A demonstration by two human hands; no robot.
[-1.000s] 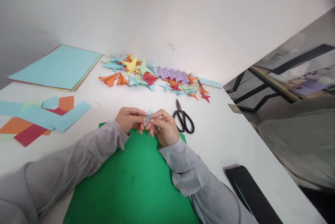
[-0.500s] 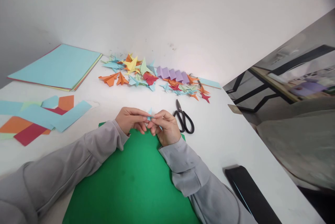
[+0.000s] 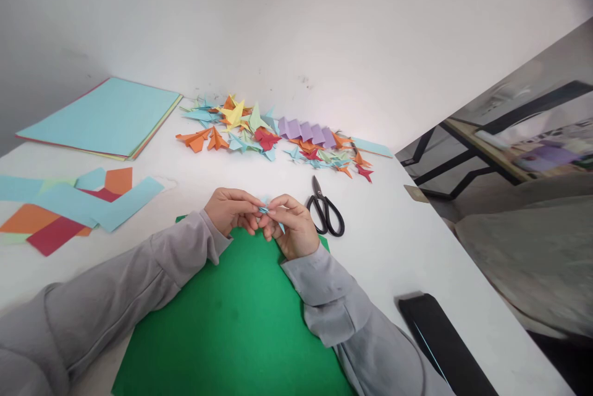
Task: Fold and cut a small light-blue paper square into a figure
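Observation:
A small folded piece of light blue paper is pinched between the fingertips of both hands, above the far edge of a green sheet. My left hand closes on its left side with thumb and forefinger. From the right, my right hand grips it the same way, and a blue point of the paper shows below those fingers. Much of the folded shape is hidden by the fingers. Black-handled scissors lie just right of my right hand, blades pointing away.
Folded paper figures in several colours lie along the wall, beside a pleated purple strip. Loose paper pieces lie at left, below a stack of coloured sheets. A long black case rests at front right.
The folded blue paper has turned between my fingers. Its upper point sits lower, and another point now shows below my right fingers. Both hands stay almost in place.

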